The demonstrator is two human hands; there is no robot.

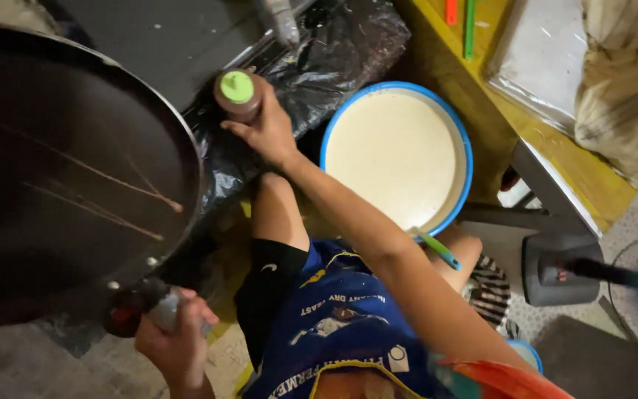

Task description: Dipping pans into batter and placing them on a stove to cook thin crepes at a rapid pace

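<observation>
While the wide dark pan (68,170) is steadied, a squeeze bottle (238,94) is gripped

Pan handle (142,307) is clasped by the left hand (175,343); bottle, beside the batter bowl (467,159), is enclosed by the right hand (267,129); careful tilting seems called for next

Left hand (177,341) low near the body, fingers curled tight in a closed grip; right arm stretched forward, elbow nearly straight; right hand (266,129) cupped, fingers wrapped, wrist slightly bent.
</observation>
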